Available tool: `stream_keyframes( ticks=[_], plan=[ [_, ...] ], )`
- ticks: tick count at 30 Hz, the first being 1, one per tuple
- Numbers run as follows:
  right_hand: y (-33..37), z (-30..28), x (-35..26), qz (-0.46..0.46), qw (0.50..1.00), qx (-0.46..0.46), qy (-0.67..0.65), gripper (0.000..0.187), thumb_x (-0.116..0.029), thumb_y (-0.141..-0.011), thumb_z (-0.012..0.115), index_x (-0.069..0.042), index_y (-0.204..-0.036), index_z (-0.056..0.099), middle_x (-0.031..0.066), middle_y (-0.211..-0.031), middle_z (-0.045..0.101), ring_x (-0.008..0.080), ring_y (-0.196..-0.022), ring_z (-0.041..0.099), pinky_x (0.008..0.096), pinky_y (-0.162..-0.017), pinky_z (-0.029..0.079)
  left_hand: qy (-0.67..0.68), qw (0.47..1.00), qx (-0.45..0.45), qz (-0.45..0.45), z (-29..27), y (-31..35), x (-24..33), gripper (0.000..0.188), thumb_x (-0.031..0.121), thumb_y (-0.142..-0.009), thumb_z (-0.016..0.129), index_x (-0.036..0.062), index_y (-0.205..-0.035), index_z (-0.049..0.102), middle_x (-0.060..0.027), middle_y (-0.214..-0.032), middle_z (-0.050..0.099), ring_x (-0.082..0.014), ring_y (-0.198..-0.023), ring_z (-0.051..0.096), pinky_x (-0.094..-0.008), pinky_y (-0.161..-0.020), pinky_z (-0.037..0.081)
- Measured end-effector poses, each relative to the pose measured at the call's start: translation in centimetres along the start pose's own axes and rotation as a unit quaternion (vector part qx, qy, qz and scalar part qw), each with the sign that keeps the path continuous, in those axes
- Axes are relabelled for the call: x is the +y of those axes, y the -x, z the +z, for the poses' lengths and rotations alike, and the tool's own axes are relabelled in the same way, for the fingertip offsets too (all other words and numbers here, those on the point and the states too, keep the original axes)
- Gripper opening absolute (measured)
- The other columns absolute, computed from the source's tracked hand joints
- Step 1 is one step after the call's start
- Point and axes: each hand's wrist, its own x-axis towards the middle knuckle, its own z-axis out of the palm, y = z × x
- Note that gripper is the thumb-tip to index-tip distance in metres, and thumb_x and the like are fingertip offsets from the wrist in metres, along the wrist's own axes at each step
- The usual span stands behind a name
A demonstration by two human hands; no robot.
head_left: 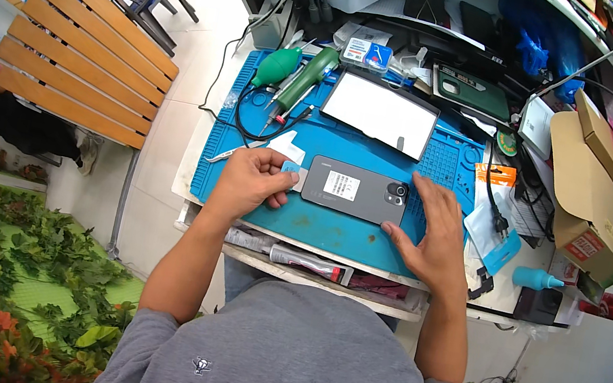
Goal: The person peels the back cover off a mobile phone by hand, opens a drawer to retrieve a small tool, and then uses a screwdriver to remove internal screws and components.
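Observation:
A dark grey smartphone lies back up on the blue mat, its camera block at the right end and a white label on its back. My left hand is at its left end, thumb and fingers closed on a small flat blue-and-grey piece that meets the phone's edge. Whether that piece goes under the edge cannot be made out. My right hand is spread around the right end, thumb by the lower corner and fingers beyond the upper one. The blue work mat lies under both hands.
Behind the phone lies a black-framed white panel. A green air blower and a green-handled screwdriver lie at the mat's far left. Cardboard boxes and a blue bottle crowd the right. Tubes lie below the front edge.

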Motion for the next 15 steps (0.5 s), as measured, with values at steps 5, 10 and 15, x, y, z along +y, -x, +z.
stream_keyframes(
  ticks=[5, 10, 15],
  plan=[
    [0.11, -0.04, -0.04, 0.001, 1.0, -0.012, 0.008, 0.082, -0.028, -0.08, 0.092, 0.0, -0.15, 0.057, 0.0185, -0.139, 0.067, 0.0385, -0.128, 0.059, 0.0488, -0.107, 0.045, 0.008, 1.0, 0.01, 0.003, 0.2, 0.07, -0.02, 0.028, 0.009, -0.092, 0.084, -0.0109, -0.109, 0.074, -0.0081, -0.078, 0.074, -0.0102, -0.06, 0.069, -0.0231, -0.052, 0.055],
    [0.23, 0.03, -0.04, 0.006, 1.0, -0.008, 0.005, 0.08, -0.028, -0.081, 0.091, -0.001, -0.149, 0.058, 0.0185, -0.136, 0.068, 0.0388, -0.128, 0.059, 0.0493, -0.107, 0.044, 0.0, 1.0, 0.0, -0.001, 0.22, 0.1, -0.03, 0.03, 0.009, -0.092, 0.083, -0.0116, -0.111, 0.073, -0.0082, -0.078, 0.074, -0.0102, -0.06, 0.069, -0.0231, -0.052, 0.056],
    [0.31, 0.1, -0.03, 0.005, 1.0, -0.004, 0.003, 0.08, -0.028, -0.081, 0.091, -0.001, -0.149, 0.058, 0.0184, -0.136, 0.068, 0.0388, -0.127, 0.059, 0.0494, -0.107, 0.044, -0.005, 1.0, 0.001, 0.0, 0.13, 0.06, -0.07, 0.029, 0.009, -0.092, 0.083, -0.0112, -0.11, 0.073, -0.0082, -0.079, 0.075, -0.01, -0.06, 0.069, -0.0233, -0.052, 0.055]
  ],
)
